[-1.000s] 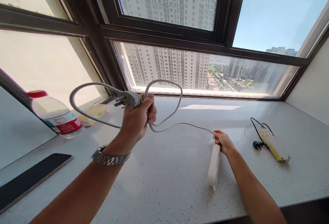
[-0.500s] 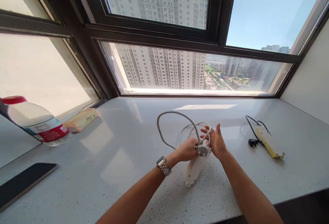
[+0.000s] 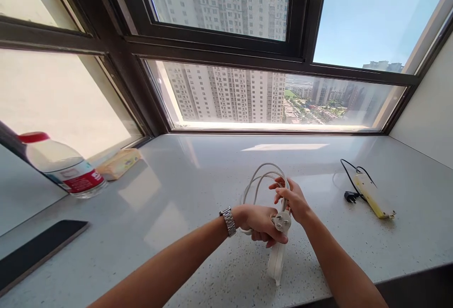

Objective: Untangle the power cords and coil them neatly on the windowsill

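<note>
A white power strip (image 3: 276, 263) is held above the counter, tilted with its narrow side showing and its lower end toward me. My left hand (image 3: 262, 222) is closed around its upper part; the palm side and part of the cord are hidden under the fingers. The round-faced plug (image 3: 283, 222), its pins turned to me, sits at the left thumb. From there the white power cord (image 3: 264, 165) rises in loops behind both hands. My right hand (image 3: 292, 199) pinches the cord just above the plug, with some fingers bent behind it.
On the right lies a yellowish power strip (image 3: 370, 195) with a black cord and black plug (image 3: 350, 197). At left are a water bottle (image 3: 76, 173) with a red cap, a soft tissue pack (image 3: 120, 162) and a dark phone (image 3: 42, 246). Windows border the white counter (image 3: 198, 270).
The wide cord loop has been drawn in smaller. My right hand has gone from spread fingers to gripping the cord. My left hand has turned over, and the power strip has rotated edge-on.
</note>
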Demonstrator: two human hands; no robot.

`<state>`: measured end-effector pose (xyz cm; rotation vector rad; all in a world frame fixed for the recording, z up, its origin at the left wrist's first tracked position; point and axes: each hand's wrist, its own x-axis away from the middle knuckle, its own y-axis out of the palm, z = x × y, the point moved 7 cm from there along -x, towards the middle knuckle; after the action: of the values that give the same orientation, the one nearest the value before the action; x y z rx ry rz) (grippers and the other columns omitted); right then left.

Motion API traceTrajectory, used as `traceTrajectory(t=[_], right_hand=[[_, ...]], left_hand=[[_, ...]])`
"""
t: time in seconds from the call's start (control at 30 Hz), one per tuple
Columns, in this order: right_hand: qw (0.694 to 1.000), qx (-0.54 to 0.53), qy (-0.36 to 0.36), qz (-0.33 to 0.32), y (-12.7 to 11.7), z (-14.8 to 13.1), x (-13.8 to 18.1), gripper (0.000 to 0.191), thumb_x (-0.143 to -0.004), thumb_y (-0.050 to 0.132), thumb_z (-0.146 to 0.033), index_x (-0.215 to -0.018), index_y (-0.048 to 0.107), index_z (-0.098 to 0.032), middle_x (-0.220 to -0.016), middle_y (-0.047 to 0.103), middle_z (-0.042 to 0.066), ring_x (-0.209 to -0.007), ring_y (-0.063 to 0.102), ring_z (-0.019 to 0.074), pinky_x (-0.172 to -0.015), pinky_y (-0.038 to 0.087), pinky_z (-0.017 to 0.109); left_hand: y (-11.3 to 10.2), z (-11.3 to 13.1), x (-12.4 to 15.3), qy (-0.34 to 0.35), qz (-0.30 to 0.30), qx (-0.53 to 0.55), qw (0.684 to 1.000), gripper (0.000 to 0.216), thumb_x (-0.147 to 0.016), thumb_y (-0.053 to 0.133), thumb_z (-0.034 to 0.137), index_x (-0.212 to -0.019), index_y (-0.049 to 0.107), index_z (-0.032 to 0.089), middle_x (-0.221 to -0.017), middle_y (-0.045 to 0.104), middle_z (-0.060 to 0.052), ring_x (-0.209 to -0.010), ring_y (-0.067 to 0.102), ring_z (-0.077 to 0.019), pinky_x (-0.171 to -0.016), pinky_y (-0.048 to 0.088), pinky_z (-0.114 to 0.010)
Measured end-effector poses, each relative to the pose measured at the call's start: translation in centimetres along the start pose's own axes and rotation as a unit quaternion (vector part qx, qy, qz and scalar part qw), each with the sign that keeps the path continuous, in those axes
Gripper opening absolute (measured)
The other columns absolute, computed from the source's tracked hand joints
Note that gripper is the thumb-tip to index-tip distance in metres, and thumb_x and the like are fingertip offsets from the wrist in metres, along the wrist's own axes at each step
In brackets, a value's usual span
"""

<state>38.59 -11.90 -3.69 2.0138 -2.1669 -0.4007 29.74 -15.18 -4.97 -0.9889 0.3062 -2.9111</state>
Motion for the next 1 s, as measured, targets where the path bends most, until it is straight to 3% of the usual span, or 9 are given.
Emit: traceTrajectory(t=[0.13,0.27,0.37,0.57,0.77,0.9,1.0], right_hand=[[0.995,-0.067,-0.025,0.062,-0.9,0.0,-0.4,0.028,-0.061,0.066,-0.024,-0.086,0.053,-0.02,-0.077,0.064,-0.001,-0.038,0.043,0.0043,-0.029,0.019,0.016],[0.987,-0.1,-0.063,0.106,-1.8,0.2,-0.9,0.034,-0.064,0.069,-0.024,-0.095,0.055,-0.021,-0.073,0.062,-0.005,-0.038,0.039,0.0035,-0.033,0.029,0.017],[0.988,-0.1,-0.056,0.104,-2.3,0.9,-1.4,0.028,-0.064,0.069,-0.025,-0.089,0.057,-0.019,-0.073,0.065,-0.003,-0.043,0.043,0.0052,-0.039,0.037,0.019],[0.977,-0.161,0.006,0.137,-3.7,2.4,-2.1,0.04,-0.056,0.072,-0.021,-0.094,0.061,-0.018,-0.082,0.07,0.002,-0.065,0.059,0.0132,-0.049,0.046,0.021],[0.963,-0.234,0.039,0.13,-3.7,3.2,-2.7,0.027,-0.055,0.072,-0.018,-0.08,0.062,-0.017,-0.066,0.067,0.001,-0.056,0.06,0.0142,-0.048,0.048,0.024],[0.968,-0.222,0.037,0.115,-4.0,2.6,-2.6,0.015,-0.057,0.072,-0.02,-0.069,0.064,-0.015,-0.062,0.066,0.002,-0.055,0.06,0.0141,-0.051,0.05,0.025],[0.966,-0.227,0.02,0.12,-4.4,1.8,-2.3,0.011,-0.059,0.07,-0.019,-0.069,0.065,-0.017,-0.067,0.068,0.003,-0.063,0.064,0.016,-0.059,0.053,0.026]], left_hand=[[-2.4,0.5,0.6,0.102,0.177,-0.048,0.978,0.031,-0.07,0.062,0.041,-0.053,0.049,0.018,-0.046,0.041,0.004,-0.04,0.034,-0.0076,-0.04,0.023,-0.023],[-4.5,1.1,0.9,0.179,0.401,-0.113,0.891,0.022,-0.069,0.063,0.033,-0.062,0.051,0.016,-0.056,0.048,0.004,-0.053,0.041,-0.0093,-0.05,0.028,-0.023],[-4.8,1.2,0.4,0.182,0.492,-0.105,0.845,0.017,-0.071,0.061,0.03,-0.078,0.056,0.016,-0.071,0.06,0.0,-0.061,0.048,-0.0122,-0.056,0.032,-0.023],[-4.5,1.6,-1.5,0.151,0.475,-0.141,0.856,0.013,-0.072,0.059,0.029,-0.077,0.059,0.017,-0.074,0.063,-0.003,-0.063,0.051,-0.0156,-0.056,0.031,-0.025],[-5.2,1.8,-2.3,0.142,0.516,-0.123,0.835,0.014,-0.073,0.056,0.022,-0.084,0.057,0.015,-0.087,0.066,-0.008,-0.074,0.057,-0.0192,-0.064,0.038,-0.027],[-5.7,2.2,-3.3,0.202,0.496,-0.061,0.842,0.016,-0.071,0.055,0.018,-0.087,0.058,0.016,-0.089,0.068,-0.007,-0.079,0.06,-0.0193,-0.071,0.043,-0.028],[-6.1,2.6,-3.9,0.245,0.479,0.003,0.843,0.037,-0.068,0.059,0.02,-0.105,0.055,0.015,-0.1,0.067,-0.008,-0.09,0.061,-0.0203,-0.079,0.045,-0.029]])
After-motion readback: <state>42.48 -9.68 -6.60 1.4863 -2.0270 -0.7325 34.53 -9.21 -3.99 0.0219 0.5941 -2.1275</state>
